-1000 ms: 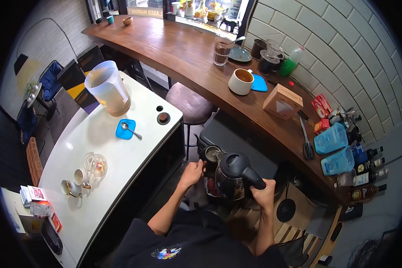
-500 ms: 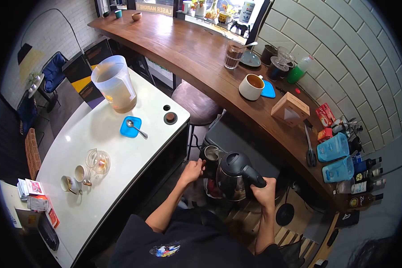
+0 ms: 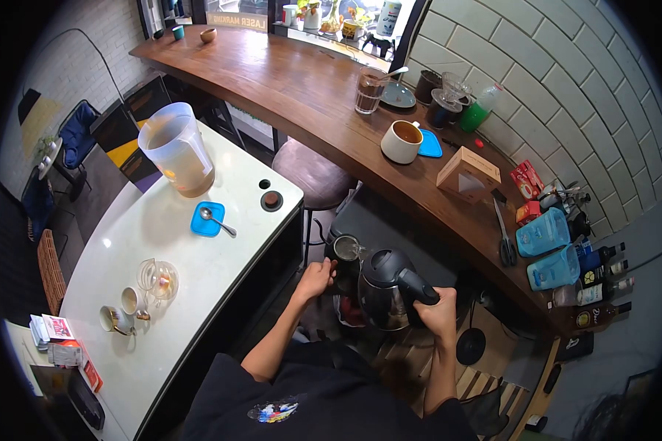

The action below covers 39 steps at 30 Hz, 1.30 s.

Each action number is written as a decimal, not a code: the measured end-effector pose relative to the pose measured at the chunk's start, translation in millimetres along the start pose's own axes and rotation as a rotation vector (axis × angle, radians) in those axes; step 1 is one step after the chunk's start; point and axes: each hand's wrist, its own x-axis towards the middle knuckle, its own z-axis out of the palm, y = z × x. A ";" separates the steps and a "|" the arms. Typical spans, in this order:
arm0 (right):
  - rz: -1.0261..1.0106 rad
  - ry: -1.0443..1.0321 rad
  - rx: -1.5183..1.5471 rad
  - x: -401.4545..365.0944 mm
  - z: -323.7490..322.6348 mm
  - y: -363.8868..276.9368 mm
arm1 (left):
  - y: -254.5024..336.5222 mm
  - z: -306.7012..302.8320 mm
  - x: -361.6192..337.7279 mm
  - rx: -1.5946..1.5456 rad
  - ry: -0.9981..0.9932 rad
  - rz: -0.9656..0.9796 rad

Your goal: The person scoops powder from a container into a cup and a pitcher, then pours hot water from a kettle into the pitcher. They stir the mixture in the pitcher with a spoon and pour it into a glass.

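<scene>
My right hand (image 3: 438, 314) is closed around the black handle of an electric kettle (image 3: 384, 298) with a dark lid and a see-through body. The kettle leans left, its spout over the rim of a dark cup (image 3: 346, 248) with a pale, shiny inside. My left hand (image 3: 318, 279) grips the near side of that cup, fingers closed against it. Both are held in front of my body, in the gap between the white counter and the wooden bar.
On the white counter (image 3: 198, 275) stand a plastic pitcher (image 3: 176, 158), a spoon on a blue lid (image 3: 207, 220), and small cups (image 3: 116, 320). The wooden bar (image 3: 312, 81) holds a white mug (image 3: 401, 143), a cardboard box (image 3: 468, 175), scissors (image 3: 506, 242) and blue containers (image 3: 543, 237). A stool (image 3: 312, 173) stands between.
The view has shifted slightly, so the counter and bar things appear a little further left. Both hands keep their grips, with the kettle spout still over the cup.
</scene>
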 end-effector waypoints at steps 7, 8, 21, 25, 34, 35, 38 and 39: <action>0.033 -0.017 -0.018 0.0 -3.0 -0.5 | -3.3 2.1 2.6 0.025 0.003 -0.004; 0.028 -0.023 -0.032 -0.2 -3.8 -1.3 | -5.2 2.8 3.4 0.018 0.002 -0.008; 0.032 -0.026 -0.066 -2.6 -5.9 -13.3 | -7.0 4.2 -3.8 0.026 0.025 -0.019; 0.054 -0.027 -0.051 -2.8 -5.4 -17.9 | -7.7 2.5 -6.9 0.043 0.039 -0.023; 0.027 -0.052 -0.066 -2.8 -4.0 -20.7 | -15.0 -1.1 -6.2 0.036 0.058 -0.004; 0.026 -0.052 -0.072 -3.0 -3.6 -22.6 | -13.7 -1.6 -7.0 0.036 0.059 -0.014; 0.021 -0.051 -0.054 -4.1 -2.3 -23.7 | -17.1 -3.3 -5.3 0.034 0.059 -0.019; 0.020 -0.052 -0.054 -4.2 -2.1 -24.2 | -14.4 -3.9 -6.7 0.034 0.056 -0.017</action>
